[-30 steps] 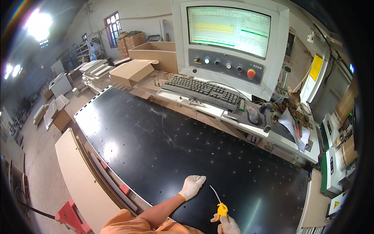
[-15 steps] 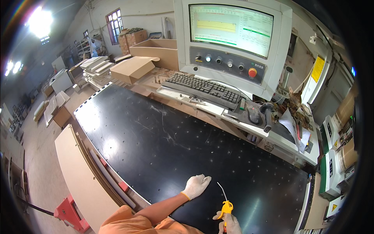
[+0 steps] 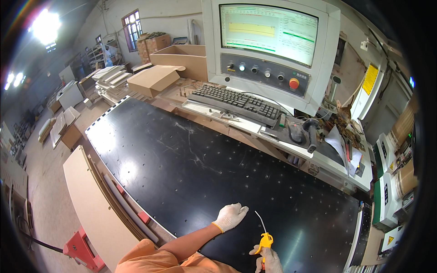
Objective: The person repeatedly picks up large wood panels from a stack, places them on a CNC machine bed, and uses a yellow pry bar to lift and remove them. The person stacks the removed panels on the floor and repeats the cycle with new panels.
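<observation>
My right hand (image 3: 269,260), in a light work glove, grips a yellow air blow gun (image 3: 265,241) near the lower edge. Its thin bent metal nozzle (image 3: 261,220) points up and away over a black table (image 3: 191,154) dotted with small holes. To the left of the nozzle, my left hand (image 3: 230,216), in a white knit glove, is held low over the same black surface. Its fingers are curled in, and what they hold, if anything, is hidden. I cannot tell whether this hand touches the table.
Past the table stand a control console with a screen (image 3: 269,34), a red button (image 3: 294,83) and a keyboard (image 3: 236,103). Stacked boards (image 3: 91,195) and a red pallet jack (image 3: 83,249) are at the left. Machine units with hoses (image 3: 387,200) line the right.
My left hand has shifted very slightly right, and the nozzle tip likewise. More of a dark strip beside the table's right end shows now. My right hand keeps its grip.
</observation>
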### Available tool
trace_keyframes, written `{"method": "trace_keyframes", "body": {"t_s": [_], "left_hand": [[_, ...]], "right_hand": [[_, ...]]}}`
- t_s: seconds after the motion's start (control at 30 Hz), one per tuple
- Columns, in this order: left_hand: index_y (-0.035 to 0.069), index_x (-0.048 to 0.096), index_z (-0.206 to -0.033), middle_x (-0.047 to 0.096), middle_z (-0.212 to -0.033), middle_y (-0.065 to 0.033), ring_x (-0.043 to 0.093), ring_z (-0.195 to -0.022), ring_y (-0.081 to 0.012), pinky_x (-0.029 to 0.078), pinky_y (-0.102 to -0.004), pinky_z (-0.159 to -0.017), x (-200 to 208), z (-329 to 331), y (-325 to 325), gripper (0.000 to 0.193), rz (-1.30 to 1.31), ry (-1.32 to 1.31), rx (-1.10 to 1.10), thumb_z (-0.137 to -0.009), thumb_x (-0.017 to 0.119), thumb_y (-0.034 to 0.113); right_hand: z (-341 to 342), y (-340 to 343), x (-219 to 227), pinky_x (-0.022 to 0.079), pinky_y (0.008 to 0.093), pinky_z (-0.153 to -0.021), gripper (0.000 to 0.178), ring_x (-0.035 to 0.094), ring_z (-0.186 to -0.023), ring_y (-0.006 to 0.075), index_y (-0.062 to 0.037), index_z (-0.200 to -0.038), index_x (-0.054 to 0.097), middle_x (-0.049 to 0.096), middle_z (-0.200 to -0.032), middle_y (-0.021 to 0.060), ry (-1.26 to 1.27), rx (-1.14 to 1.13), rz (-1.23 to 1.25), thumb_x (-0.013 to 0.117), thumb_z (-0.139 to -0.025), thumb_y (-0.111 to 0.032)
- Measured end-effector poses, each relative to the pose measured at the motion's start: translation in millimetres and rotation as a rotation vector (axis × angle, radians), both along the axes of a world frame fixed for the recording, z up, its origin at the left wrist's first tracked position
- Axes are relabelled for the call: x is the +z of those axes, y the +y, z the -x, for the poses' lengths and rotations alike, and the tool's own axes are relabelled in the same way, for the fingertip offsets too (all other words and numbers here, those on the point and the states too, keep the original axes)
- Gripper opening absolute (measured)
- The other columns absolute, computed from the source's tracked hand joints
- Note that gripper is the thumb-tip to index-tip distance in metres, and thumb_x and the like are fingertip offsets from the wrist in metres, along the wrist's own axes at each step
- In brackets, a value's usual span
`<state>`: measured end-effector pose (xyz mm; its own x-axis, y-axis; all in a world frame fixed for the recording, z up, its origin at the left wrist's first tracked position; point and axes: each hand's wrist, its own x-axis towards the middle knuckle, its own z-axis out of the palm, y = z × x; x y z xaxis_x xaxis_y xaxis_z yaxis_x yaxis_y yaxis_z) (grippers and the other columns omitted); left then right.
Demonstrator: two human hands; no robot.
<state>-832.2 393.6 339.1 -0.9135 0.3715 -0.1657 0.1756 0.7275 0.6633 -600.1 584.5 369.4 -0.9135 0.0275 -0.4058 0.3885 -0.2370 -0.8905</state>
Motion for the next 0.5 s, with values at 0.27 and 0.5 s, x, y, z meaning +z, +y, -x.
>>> {"method": "trace_keyframes", "body": {"t_s": [0.27, 0.5], "left_hand": [[-0.004, 0.072, -0.092, 0.074, -0.085, -0.0290, 0.075, -0.088, -0.0473, 0.060, -0.0545, -0.081, -1.4, 0.2, 0.4, 0.062, 0.014, 0.024, -0.012, -0.110, 0.052, 0.052], [-0.004, 0.072, -0.092, 0.075, -0.089, -0.0284, 0.075, -0.093, -0.0450, 0.060, -0.0512, -0.085, -8.7, 3.4, -1.4, 0.058, -0.068, 0.123, 0.005, -0.110, 0.054, 0.049]], "right_hand": [[-1.4, -0.9, -0.3, 0.039, 0.0252, -0.037, 0.074, 0.051, -0.042, 0.0103, -0.0042, -0.134, 0.067, 0.079, -0.107, 0.0081, -0.005, -0.012, -0.004, 0.050, -0.109, -0.072], [-2.0, -0.3, -4.5, 0.039, 0.0249, -0.037, 0.070, 0.051, -0.042, 0.0099, -0.0041, -0.134, 0.067, 0.079, -0.108, 0.0084, 0.001, -0.016, 0.013, 0.050, -0.110, -0.068]]}}
